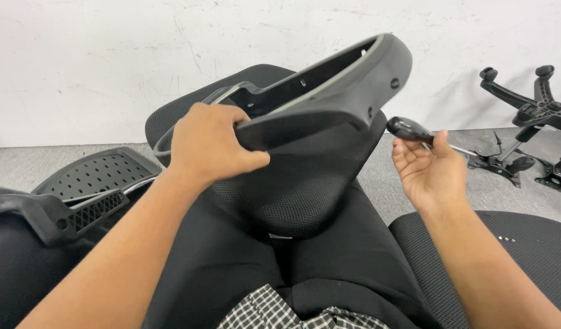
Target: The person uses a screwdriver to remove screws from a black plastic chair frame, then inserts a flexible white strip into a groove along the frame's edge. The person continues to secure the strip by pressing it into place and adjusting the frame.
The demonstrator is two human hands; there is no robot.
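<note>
My left hand grips the near end of a dark grey plastic chair armrest, holding it tilted up over a black mesh chair back that rests on my lap. Palm up to the right of the armrest, my right hand holds a screwdriver with a black handle; its metal shaft points right.
A perforated plastic chair part with another armrest lies at the left. A black mesh seat cushion with a few small screws is at the right. A star-shaped chair base with casters lies on the floor by the white wall.
</note>
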